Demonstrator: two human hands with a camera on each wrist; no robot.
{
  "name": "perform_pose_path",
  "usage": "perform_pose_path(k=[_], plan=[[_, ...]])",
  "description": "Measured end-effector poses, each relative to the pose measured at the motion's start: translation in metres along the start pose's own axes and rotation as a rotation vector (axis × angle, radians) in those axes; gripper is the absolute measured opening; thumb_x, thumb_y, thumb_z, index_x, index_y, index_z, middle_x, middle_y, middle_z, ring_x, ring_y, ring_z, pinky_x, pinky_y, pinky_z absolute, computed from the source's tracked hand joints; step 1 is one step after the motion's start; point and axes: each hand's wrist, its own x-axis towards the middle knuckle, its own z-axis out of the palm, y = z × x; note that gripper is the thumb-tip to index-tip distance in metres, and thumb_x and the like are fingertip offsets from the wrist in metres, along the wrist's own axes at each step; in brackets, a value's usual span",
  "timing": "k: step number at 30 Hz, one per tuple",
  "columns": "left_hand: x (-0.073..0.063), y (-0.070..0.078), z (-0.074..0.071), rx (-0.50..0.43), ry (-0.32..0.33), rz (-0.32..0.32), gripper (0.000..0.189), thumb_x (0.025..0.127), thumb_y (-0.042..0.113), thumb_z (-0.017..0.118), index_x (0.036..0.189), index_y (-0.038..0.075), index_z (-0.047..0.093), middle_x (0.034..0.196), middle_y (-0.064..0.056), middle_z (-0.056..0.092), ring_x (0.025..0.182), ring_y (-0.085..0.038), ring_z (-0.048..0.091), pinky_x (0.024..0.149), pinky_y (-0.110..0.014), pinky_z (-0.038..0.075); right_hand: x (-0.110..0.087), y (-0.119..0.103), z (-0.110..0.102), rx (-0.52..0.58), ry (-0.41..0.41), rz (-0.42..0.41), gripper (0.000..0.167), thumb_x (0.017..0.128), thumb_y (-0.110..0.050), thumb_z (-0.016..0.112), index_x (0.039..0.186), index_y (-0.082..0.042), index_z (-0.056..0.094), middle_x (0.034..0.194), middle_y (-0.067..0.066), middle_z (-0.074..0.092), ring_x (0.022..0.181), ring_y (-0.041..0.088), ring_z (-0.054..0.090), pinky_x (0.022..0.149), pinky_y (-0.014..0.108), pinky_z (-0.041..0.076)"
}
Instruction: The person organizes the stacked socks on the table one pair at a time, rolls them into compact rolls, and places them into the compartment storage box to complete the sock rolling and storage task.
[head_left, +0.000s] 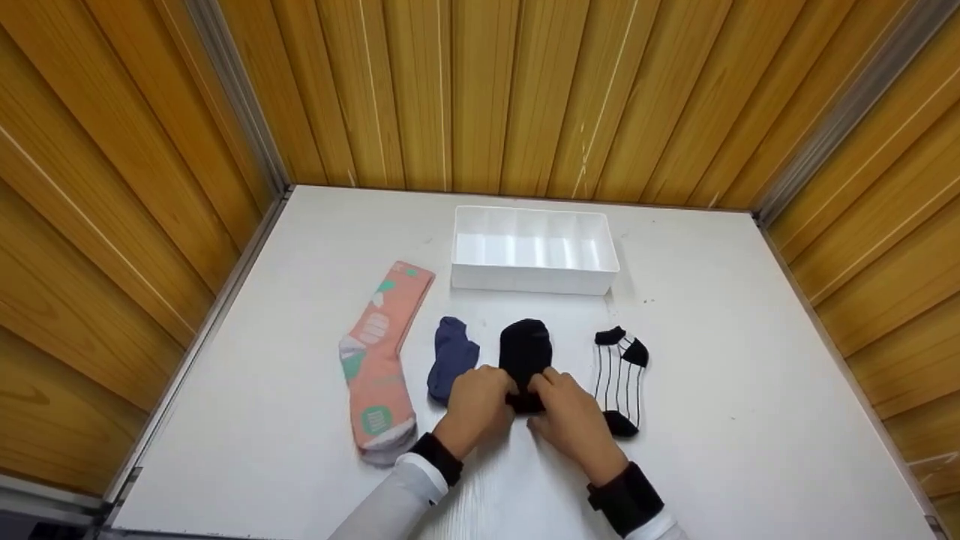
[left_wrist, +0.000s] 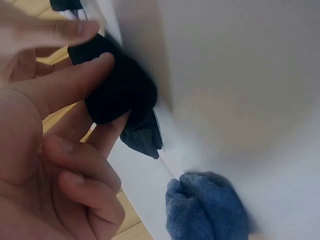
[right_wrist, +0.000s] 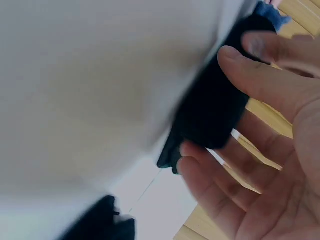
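Observation:
A black sock (head_left: 525,349) lies at the middle of the table, its near end bunched into a thick fold. My left hand (head_left: 480,401) pinches the left side of that fold between thumb and fingers. On the right side, my right hand (head_left: 574,420) pinches the same fold. The left wrist view shows the black sock (left_wrist: 122,92) between the left thumb and fingers. In the right wrist view, the right thumb lies on the black sock (right_wrist: 215,107) with fingers beneath it. Just left of the left hand lies a dark blue sock (head_left: 452,360).
Farther left lies a long pink sock (head_left: 386,367) with green and white patches. To the right is a white sock (head_left: 621,382) with black stripes, toe and heel. A white open box (head_left: 534,281) stands behind the socks. Wood-patterned walls (head_left: 480,90) border the white table (head_left: 750,322).

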Motion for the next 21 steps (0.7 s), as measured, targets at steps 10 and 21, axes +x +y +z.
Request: perform_pose_path(k=[10, 21], plan=[[0.002, 0.000, -0.011, -0.078, -0.087, -0.019, 0.020, 0.070, 0.022, 0.090, 0.088, 0.021, 0.080, 0.084, 0.004, 0.075, 0.080, -0.019, 0.070, 0.063, -0.036, 0.054, 0.004, 0.002, -0.004, 0.011, -0.002, 0.003, 0.024, 0.067, -0.012, 0.090, 0.084, -0.018, 0.074, 0.083, -0.006, 0.067, 0.075, 0.017, 0.067, 0.064, 0.034, 0.051], [0.002, 0.005, -0.008, -0.040, -0.004, -0.044, 0.010, 0.077, 0.022, 0.086, 0.086, 0.024, 0.082, 0.087, 0.001, 0.076, 0.080, -0.020, 0.072, 0.065, -0.038, 0.056, 0.008, 0.006, -0.005, 0.016, -0.057, 0.023, 0.025, 0.073, -0.012, 0.087, 0.095, -0.014, 0.076, 0.092, -0.003, 0.068, 0.084, 0.021, 0.069, 0.069, 0.039, 0.054]])
